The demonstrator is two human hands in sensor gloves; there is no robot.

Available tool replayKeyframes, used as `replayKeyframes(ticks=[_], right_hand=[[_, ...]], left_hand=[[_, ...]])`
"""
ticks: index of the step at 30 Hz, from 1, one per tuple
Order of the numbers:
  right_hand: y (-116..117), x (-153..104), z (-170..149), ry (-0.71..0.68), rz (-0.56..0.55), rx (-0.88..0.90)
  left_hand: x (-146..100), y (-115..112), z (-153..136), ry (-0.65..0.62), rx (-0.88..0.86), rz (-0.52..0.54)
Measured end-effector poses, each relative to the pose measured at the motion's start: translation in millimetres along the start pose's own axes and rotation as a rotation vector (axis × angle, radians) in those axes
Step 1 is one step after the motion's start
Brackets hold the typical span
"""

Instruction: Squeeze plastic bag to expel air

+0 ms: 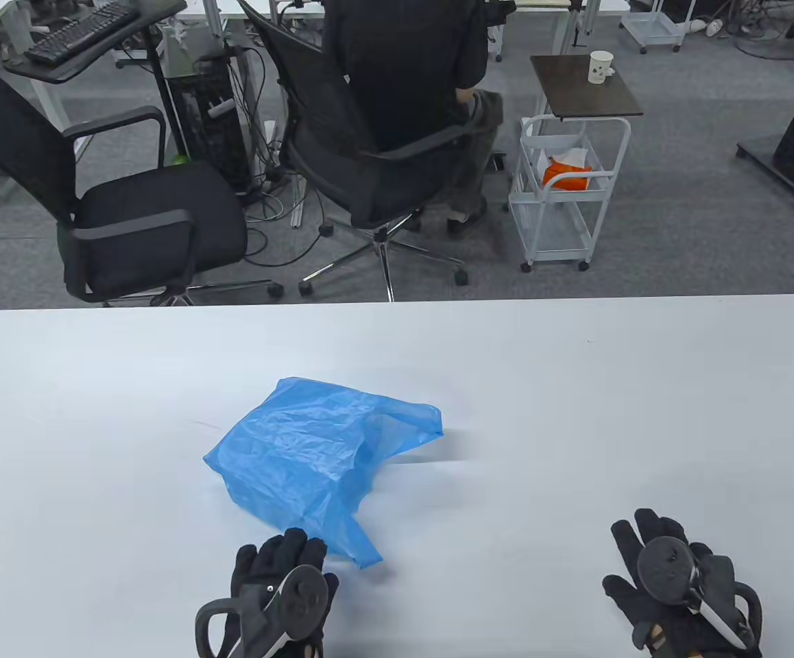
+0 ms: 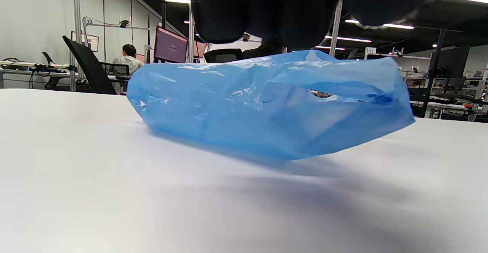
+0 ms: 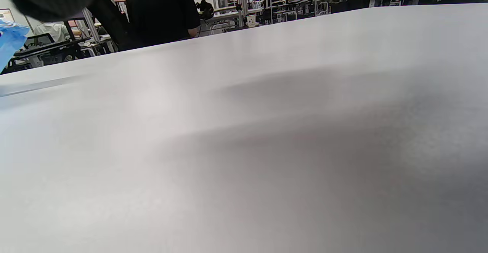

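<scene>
A blue plastic bag [image 1: 315, 459] lies puffed with air on the white table [image 1: 575, 384], left of the middle, one handle trailing toward the front. It fills the left wrist view [image 2: 267, 104]; its edge shows at the far left of the right wrist view [image 3: 7, 43]. My left hand [image 1: 280, 569] lies flat on the table just in front of the bag, fingertips [image 1: 301, 545] beside the trailing handle, holding nothing. My right hand [image 1: 664, 562] rests flat on the table at the front right, fingers spread, well apart from the bag.
Beyond the table's far edge stand two black office chairs [image 1: 129, 219], one with a seated person [image 1: 411, 75], and a white trolley [image 1: 561, 192]. The table carries only the bag and my hands.
</scene>
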State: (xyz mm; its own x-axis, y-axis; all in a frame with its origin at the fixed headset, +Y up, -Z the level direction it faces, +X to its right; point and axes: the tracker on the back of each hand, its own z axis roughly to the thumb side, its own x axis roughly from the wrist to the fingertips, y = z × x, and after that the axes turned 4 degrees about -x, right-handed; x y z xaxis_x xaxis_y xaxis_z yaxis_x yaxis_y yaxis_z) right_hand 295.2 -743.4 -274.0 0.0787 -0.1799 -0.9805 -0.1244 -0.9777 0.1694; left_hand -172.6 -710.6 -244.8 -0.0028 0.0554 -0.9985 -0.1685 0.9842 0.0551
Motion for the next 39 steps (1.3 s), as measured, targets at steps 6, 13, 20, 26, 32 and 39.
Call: replayKeyframes(ticks=[6, 13, 20, 26, 32, 39], right_hand=[[1, 0, -3, -0.007, 0.009, 0.019], [0, -2, 3, -0.044, 0.016, 0.034], [0, -4, 7, -0.077, 0.019, 0.027], [-2, -6, 7, -0.111, 0.024, 0.068], [-4, -9, 7, -0.147, 0.022, 0.094], [-3, -9, 7, -0.166, 0.034, 0.125]], left_hand=[[1, -1, 1, 0.0, -0.005, -0.005], [2, 7, -5, 0.003, -0.039, 0.022], [45, 41, -26, 0.129, 0.4, -0.077], [93, 31, -30, 0.114, 0.507, -0.116], [117, 8, -28, 0.09, 0.513, -0.133], [123, 9, -26, 0.083, 0.418, -0.099]])
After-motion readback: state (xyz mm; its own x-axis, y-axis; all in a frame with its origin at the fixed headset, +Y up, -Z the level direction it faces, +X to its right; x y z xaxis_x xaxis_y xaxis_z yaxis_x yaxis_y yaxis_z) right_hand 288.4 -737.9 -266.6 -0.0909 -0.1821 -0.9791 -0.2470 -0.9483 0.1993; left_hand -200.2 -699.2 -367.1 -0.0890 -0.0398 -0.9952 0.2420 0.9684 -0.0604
